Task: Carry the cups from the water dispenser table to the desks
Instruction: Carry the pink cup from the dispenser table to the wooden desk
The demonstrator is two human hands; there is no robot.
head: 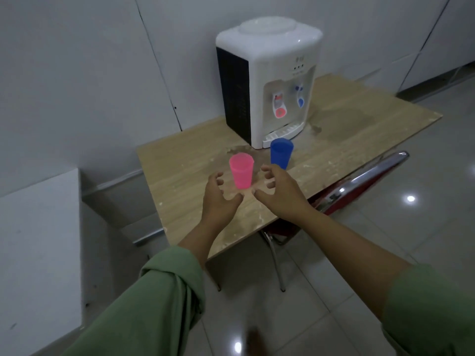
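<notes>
A pink plastic cup stands upright on the wooden table, in front of a white water dispenser. A blue cup stands upright just to its right, close to the dispenser's drip tray. My left hand hovers just left of the pink cup with its fingers curled and apart, holding nothing. My right hand hovers just right of the pink cup and in front of the blue cup, fingers spread, also holding nothing. Neither hand touches a cup.
The table stands against a white wall. A red chair with a chrome frame is tucked under the table's right side. A white cabinet top lies to the left. The floor is glossy tile.
</notes>
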